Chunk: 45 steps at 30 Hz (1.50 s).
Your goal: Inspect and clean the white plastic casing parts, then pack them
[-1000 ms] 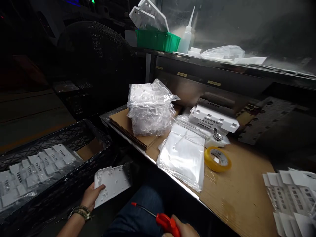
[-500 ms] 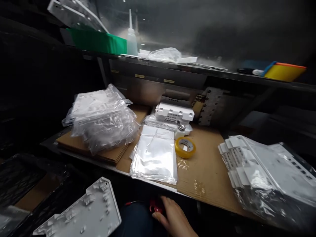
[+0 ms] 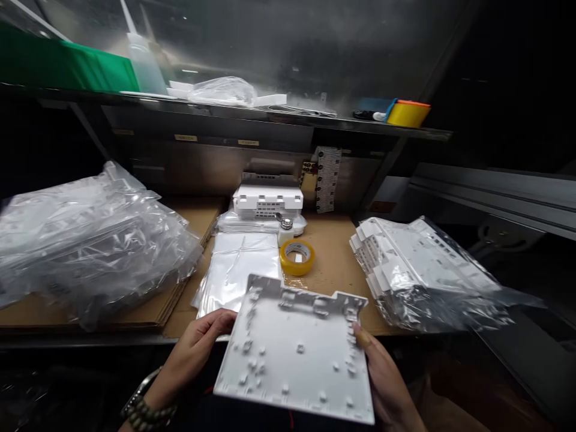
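Note:
A white plastic panel [image 3: 299, 354] with small raised clips faces up near the bottom centre. My right hand [image 3: 382, 372] grips its right edge, the thumb on top. My left hand [image 3: 202, 336] is at the panel's upper left edge, its fingers bent together and partly hidden; whether it grips the panel is unclear. Just behind the panel lie a stack of clear plastic bags [image 3: 243, 258] and a roll of yellow tape [image 3: 297, 257]. White slotted parts [image 3: 269, 201] stand farther back, with a small metal-topped object [image 3: 286, 225] in front of them.
Bagged parts [image 3: 90, 234] are heaped on cardboard at the left. More bagged white panels [image 3: 409, 264] lie at the right. Above runs a metal shelf [image 3: 216, 111] bearing a green bin [image 3: 67, 66], a squeeze bottle [image 3: 146, 66] and a yellow container [image 3: 407, 114].
The white panel has moved from the lower left to the centre, in front of me. My right hand now holds its edge, and my left hand has come into view. The view has turned right.

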Tool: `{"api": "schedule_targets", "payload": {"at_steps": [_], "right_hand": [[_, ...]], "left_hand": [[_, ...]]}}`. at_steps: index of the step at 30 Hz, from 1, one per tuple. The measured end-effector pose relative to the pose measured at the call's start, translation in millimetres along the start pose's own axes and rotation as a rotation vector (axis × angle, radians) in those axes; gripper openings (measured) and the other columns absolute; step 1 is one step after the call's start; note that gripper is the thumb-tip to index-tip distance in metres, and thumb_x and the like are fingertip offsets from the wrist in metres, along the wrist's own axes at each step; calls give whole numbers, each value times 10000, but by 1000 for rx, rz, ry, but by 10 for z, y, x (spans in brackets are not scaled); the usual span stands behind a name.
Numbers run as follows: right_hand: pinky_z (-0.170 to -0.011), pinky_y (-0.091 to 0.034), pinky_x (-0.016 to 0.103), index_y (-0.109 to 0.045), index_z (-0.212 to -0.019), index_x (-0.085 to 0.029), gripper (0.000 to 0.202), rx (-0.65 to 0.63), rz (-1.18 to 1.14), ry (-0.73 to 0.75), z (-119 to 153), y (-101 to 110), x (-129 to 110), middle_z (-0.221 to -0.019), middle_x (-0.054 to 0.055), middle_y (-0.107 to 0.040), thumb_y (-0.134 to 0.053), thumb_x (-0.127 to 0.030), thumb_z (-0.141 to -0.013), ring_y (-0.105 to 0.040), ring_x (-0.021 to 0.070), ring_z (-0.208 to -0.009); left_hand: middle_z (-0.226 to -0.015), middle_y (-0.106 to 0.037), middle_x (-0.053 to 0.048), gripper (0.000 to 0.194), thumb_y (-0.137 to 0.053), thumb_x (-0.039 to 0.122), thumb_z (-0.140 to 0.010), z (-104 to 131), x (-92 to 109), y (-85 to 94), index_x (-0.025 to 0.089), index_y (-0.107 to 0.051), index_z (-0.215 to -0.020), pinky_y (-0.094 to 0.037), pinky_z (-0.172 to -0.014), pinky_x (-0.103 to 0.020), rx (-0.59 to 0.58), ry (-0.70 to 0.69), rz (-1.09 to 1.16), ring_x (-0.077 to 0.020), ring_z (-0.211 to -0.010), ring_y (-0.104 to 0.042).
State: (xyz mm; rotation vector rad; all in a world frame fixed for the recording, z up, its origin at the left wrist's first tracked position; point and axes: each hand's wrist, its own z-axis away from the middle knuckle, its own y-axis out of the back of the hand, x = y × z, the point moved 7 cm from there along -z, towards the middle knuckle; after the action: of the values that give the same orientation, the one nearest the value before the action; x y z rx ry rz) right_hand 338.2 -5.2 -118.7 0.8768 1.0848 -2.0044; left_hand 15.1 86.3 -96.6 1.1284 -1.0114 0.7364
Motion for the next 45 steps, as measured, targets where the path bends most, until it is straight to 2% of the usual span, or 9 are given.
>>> {"api": "schedule_targets", "payload": {"at_steps": [3,6,11,16,19,23,28,35,45], "right_hand": [[-846,-626,452,-750,-1098,-155,556,159,-108,55,0,346,-223,-930,96,-816,-879,-529,-708,-782,326,-914],[-873,-630,434,-739,-1129,-161,569,228,-193,120,20,522,-347,-970,88,-820,-896,-502,-702,-780,317,-959],[-897,-633,404,-718,-1214,-171,596,264,-251,140,15,606,-355,-1001,78,-822,-899,-460,-726,-779,302,-991],[-899,-638,421,-686,-1289,-178,671,280,-243,136,-7,637,-320,-1067,91,-816,-898,-471,-723,-779,315,-1001],[-906,-638,432,-657,-1333,-180,717,295,-212,138,-18,677,-295,-1095,96,-811,-889,-488,-729,-780,318,-998],[-905,-643,430,-618,-1383,-183,763,327,-205,128,-31,732,-237,-1094,89,-813,-894,-465,-730,-787,313,-969],[-888,-653,409,-620,-1384,-174,788,360,-177,131,1,723,-215,-1080,85,-816,-911,-458,-709,-788,313,-964],[-916,-634,426,-622,-1395,-198,817,360,-75,203,90,647,-265,-1088,90,-815,-897,-529,-701,-780,329,-986],[-904,-606,385,-580,-1445,-208,796,316,190,347,192,364,-170,-1105,81,-807,-775,-625,-795,-754,322,-1033]], "left_hand": [[-1122,-733,-100,436,-669,629,-836,-183,81,-121,267,-743,-1069,-522,-988,-429,46,-122,-210,-341,-1093,-657],[-1169,-733,-93,408,-667,546,-838,-257,-11,-261,289,-682,-1155,-529,-923,-421,37,-176,-368,-347,-1089,-675],[-1049,-788,-71,284,-458,468,-945,-401,-55,-267,277,-565,-1127,-515,-826,-382,4,-182,-493,-305,-969,-732],[-1012,-791,-29,273,-486,490,-943,-537,-42,-128,284,-443,-1117,-524,-770,-357,-5,-149,-498,-263,-891,-747],[-1085,-779,-44,419,-622,510,-868,-476,-56,-189,282,-466,-1183,-525,-822,-370,-31,-158,-499,-279,-946,-732],[-1059,-751,-113,289,-442,487,-960,-387,-49,-304,255,-547,-1096,-493,-857,-411,-45,-165,-489,-317,-996,-705],[-978,-770,-71,176,-476,430,-948,-580,3,-160,272,-463,-1026,-483,-826,-395,-65,-109,-348,-290,-933,-714],[-756,-731,15,411,-788,414,-744,-891,-135,-35,246,-459,-924,-546,-717,-350,-209,6,-13,-204,-720,-691],[-687,-481,82,218,-774,273,-863,-950,-194,-68,176,-583,-905,-456,-561,-251,-148,-13,-22,-102,-573,-486]]}}
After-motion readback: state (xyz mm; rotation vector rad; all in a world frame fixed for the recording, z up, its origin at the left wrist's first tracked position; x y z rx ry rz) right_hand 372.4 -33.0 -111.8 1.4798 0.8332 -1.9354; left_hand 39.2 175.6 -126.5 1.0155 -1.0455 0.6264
